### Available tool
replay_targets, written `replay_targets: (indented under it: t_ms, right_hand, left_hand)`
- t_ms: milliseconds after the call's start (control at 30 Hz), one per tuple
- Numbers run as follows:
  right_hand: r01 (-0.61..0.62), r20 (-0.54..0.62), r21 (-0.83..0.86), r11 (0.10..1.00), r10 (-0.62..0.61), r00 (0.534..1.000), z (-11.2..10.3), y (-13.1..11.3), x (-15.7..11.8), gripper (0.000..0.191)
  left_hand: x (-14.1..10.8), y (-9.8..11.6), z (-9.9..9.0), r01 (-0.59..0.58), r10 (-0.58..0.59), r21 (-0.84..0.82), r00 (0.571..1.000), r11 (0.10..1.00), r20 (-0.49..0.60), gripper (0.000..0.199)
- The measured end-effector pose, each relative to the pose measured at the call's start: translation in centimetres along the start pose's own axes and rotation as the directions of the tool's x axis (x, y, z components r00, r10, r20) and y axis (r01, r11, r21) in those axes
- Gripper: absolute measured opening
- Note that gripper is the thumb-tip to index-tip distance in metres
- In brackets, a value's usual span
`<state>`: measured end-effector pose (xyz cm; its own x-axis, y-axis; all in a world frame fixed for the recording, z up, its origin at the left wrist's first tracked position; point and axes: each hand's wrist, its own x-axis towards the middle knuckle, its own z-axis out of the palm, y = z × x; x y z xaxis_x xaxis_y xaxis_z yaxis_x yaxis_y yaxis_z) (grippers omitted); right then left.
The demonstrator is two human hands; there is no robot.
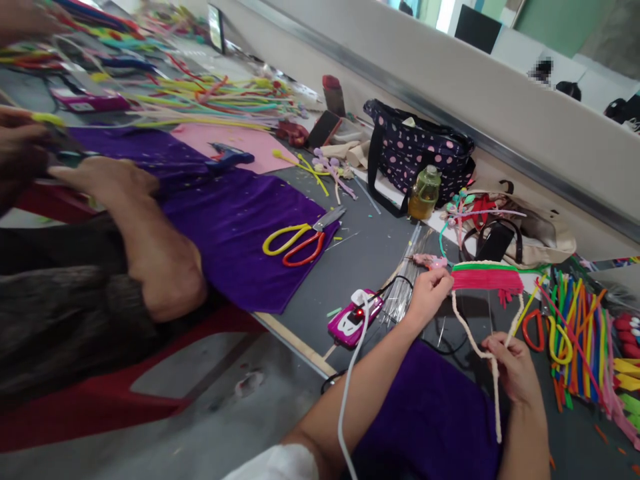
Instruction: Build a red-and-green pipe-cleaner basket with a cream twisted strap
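My left hand (431, 293) pinches the left end of a flat pipe-cleaner panel (487, 279), pinkish red with green and cream strips along its top. From the panel's two ends a cream pipe cleaner (464, 325) runs down and meets in a V, with one tail hanging lower. My right hand (513, 367) is closed on this cream strand where the sides come together. Just behind the left hand lies a pink glue gun (429, 261). Red-and-yellow-handled scissors (560, 340) rest to the right of the panel, partly covered by pipe cleaners.
Colourful pipe cleaners (583, 340) lie at the right. A magenta power strip (350, 327) with a white cable is left of my arm. Scissors (300, 240) lie on purple cloth (240, 227). A dotted bag (420, 147) and bottle (425, 193) stand behind. Another person's arm (145, 227) is at left.
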<state>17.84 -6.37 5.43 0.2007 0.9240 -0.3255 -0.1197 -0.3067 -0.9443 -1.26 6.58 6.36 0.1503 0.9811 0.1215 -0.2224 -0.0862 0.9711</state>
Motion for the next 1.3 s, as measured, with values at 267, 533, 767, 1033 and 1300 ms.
replay_targets:
  t_ms: [267,533,767,1033,1300]
  right_hand:
    - [0.003,0.009,-0.003,1.0,-0.003,1.0,-0.4,0.1,0.1,0.021]
    - [-0.003,0.018,0.017,1.0,0.003,1.0,-0.3,0.1,0.0,0.023]
    - [-0.006,0.014,0.034,0.999,0.006,1.0,-0.3,-0.1,0.0,0.026]
    - [-0.004,0.014,0.031,1.0,0.004,1.0,-0.3,-0.1,-0.1,0.024]
    - [0.018,0.001,-0.009,1.0,-0.018,1.0,-0.4,-0.3,-0.2,0.025]
  left_hand:
    - [0.0,0.3,0.2,0.034,-0.034,-0.005,0.999,0.999,-0.002,0.025]
    - [0.1,0.2,0.0,0.093,-0.088,-0.184,0.996,0.979,0.032,0.027]
    - [-0.2,0.9,0.2,0.094,-0.089,-0.153,0.995,0.984,0.039,0.024]
    - [-0.2,0.5,0.6,0.139,-0.134,-0.106,0.99,0.985,0.054,0.021]
    - [-0.1,0.2,0.5,0.176,-0.169,-0.139,0.984,0.975,0.057,0.027]
